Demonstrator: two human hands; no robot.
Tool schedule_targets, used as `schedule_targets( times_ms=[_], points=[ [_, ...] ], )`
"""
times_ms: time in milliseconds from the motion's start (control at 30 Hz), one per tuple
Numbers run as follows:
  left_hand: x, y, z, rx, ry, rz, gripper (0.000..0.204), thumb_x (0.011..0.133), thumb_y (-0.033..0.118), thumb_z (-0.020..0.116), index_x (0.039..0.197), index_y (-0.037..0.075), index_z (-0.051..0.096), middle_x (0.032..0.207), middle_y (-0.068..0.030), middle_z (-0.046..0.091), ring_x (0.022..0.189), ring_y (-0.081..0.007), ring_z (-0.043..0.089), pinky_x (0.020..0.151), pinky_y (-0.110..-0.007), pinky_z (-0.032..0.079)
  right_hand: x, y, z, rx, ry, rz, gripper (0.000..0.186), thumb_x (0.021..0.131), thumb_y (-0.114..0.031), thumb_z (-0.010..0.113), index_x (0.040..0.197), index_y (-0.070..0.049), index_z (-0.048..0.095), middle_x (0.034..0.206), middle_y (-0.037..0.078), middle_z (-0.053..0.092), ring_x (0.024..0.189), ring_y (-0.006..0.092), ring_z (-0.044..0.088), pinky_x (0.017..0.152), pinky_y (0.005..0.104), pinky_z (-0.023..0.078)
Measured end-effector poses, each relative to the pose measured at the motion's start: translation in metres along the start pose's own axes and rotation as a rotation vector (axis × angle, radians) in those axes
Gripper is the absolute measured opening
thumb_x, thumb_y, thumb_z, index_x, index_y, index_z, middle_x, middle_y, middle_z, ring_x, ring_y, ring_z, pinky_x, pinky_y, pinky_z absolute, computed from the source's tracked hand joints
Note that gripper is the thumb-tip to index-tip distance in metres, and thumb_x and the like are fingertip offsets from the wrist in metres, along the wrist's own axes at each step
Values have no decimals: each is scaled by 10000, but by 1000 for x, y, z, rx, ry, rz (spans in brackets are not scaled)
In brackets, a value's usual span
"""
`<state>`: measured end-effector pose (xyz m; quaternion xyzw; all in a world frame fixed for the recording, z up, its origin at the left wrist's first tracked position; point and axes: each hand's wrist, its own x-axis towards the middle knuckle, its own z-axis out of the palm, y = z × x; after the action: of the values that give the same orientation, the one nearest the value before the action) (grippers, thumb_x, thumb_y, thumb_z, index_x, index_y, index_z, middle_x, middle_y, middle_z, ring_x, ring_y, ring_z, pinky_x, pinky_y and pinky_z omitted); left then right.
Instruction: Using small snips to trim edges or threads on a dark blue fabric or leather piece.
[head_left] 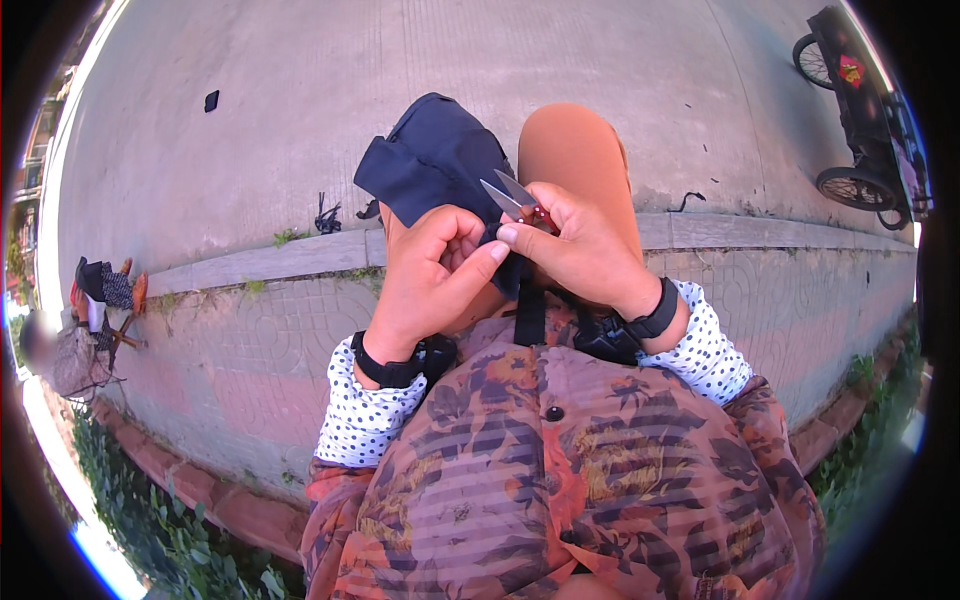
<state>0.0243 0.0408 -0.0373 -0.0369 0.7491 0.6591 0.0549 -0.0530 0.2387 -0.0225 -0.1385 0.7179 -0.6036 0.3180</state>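
A dark navy piece of cloth (437, 150) lies over my left knee, and a narrow part of it runs down between my legs. My left hand (425, 265) is closed, pinching a bit of that cloth between thumb and fingers. In my closed right hand (580, 245) is a pair of small scissors (508, 200), their two pointed blades parted and aimed up and to the left. The right thumb tip presses on the cloth, right beside the left thumb. Most of the scissors' handles are hidden by the right fingers.
A stone curb (270, 262) crosses in front of me, with black scraps (327, 215) by it. Farther out on the concrete lies a small black object (211, 101). A person (85, 340) sits at far left; a wheeled cart (855, 120) stands at far right.
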Motion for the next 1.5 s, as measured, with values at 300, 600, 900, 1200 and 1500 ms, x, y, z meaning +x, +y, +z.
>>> schedule_targets(
  times_ms=[300,600,900,1200,1500],
  points=[
    [-1,-1,-2,-239,-9,-17,44,1027,71,604,1014,31,617,962,44,574,884,-39,506,793,-203,425,-7,2,4,268,31,88,146,1013,-170,666,1019,-39,601,846,-41,555,717,33,490,619,234,431],
    [-3,-3,-4,-376,-21,-87,51,1035,59,600,1064,25,624,970,41,577,897,-45,530,825,-206,446,-4,6,6,562,-31,181,119,1031,-161,642,1031,-70,566,767,-49,479,552,35,405,511,239,383],
    [-2,2,-3,-318,-22,-13,59,1040,67,602,1078,25,615,1011,34,586,922,-48,558,832,-208,463,-6,3,0,157,57,70,165,1057,-207,598,1047,-42,604,819,-32,551,650,50,509,597,237,442],
    [-1,4,-2,-377,-29,-72,52,1044,72,606,1072,30,620,981,45,601,899,-32,540,806,-199,455,-38,-38,-12,-255,-145,-5,186,1076,-194,508,1080,-23,580,717,108,613,681,248,642,634,384,486],
    [0,3,1,-277,4,-13,49,1039,73,622,1050,25,625,963,51,604,884,-27,533,786,-198,453,-34,-27,-13,-379,-137,-64,147,1060,-165,511,1055,-23,549,770,206,614,746,429,623,662,490,470]
  ],
)
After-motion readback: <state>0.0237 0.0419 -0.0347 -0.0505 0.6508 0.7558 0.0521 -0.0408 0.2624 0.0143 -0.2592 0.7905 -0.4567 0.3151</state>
